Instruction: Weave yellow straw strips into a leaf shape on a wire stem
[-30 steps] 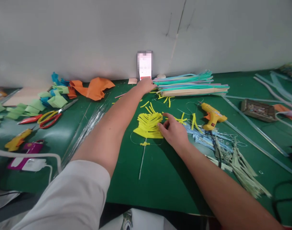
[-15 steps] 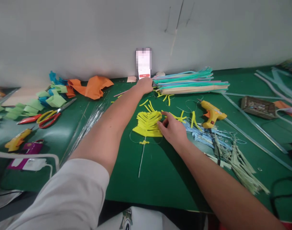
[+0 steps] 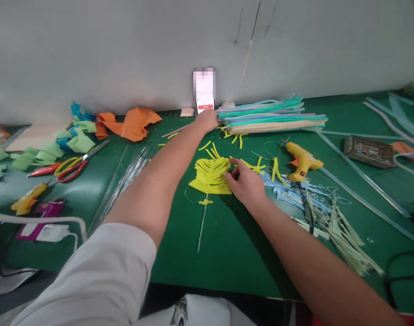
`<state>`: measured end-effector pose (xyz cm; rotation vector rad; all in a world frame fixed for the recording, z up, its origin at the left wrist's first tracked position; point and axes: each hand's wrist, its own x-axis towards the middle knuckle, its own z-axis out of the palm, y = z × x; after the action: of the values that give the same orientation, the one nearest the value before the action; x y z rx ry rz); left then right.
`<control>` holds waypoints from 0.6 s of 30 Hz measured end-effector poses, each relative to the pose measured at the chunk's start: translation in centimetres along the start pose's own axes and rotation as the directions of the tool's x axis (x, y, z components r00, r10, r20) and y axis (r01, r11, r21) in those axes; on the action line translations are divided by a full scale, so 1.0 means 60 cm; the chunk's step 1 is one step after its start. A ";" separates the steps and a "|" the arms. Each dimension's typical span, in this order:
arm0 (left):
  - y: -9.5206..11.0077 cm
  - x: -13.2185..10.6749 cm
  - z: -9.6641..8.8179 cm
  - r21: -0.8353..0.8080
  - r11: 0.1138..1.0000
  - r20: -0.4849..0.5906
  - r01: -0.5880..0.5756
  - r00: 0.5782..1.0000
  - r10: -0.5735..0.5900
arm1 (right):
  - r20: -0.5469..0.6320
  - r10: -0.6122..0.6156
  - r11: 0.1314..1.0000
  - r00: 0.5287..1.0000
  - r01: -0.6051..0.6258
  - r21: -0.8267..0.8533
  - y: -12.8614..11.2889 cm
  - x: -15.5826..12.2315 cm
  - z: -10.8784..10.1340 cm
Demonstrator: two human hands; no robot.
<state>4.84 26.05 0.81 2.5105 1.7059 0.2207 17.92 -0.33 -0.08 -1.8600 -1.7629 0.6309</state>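
Note:
A leaf shape of yellow pipe cleaner pieces (image 3: 211,174) lies on the green table, with a thin wire stem (image 3: 200,228) and a small yellow twist below it. My right hand (image 3: 245,183) rests at the leaf's right edge, thumb and forefinger curved apart with a gap between them. Far forward, my left hand (image 3: 207,121) reaches to the left end of a pipe cleaner bundle (image 3: 274,118) in teal, lilac and cream. Its fingers are hidden behind the back of the hand. Short yellow pieces (image 3: 239,139) are scattered between the leaf and the bundle.
A phone (image 3: 204,90) leans on the wall behind my left hand. To the right are a yellow glue gun (image 3: 301,160), blue and pale green strands (image 3: 345,235), and a small box (image 3: 368,150). At left are scissors (image 3: 81,162), orange cloth (image 3: 134,124) and clear strips (image 3: 128,181).
Both hands stay in nearly the same places. The whole view has shifted very slightly; the leaf and the tools have not visibly moved on the table.

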 end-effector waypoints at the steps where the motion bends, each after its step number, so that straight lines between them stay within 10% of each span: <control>1: 0.001 0.001 -0.001 0.006 1.000 0.004 0.003 1.000 -0.003 | 0.001 0.002 1.000 1.000 -0.002 0.000 0.000 0.000 0.000; 11: -0.003 -0.007 -0.028 -0.227 0.972 -0.023 0.063 0.997 -0.070 | -0.003 0.005 1.000 1.000 -0.005 0.006 0.000 0.001 0.000; 18: -0.064 -0.035 -0.055 -0.782 0.608 -0.151 0.137 0.905 -0.398 | 0.006 0.015 1.000 1.000 -0.015 0.011 0.000 0.002 -0.001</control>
<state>0.01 25.54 3.32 1.6142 1.5769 1.1053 17.95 -0.22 -0.04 -1.8678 -1.7472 0.6509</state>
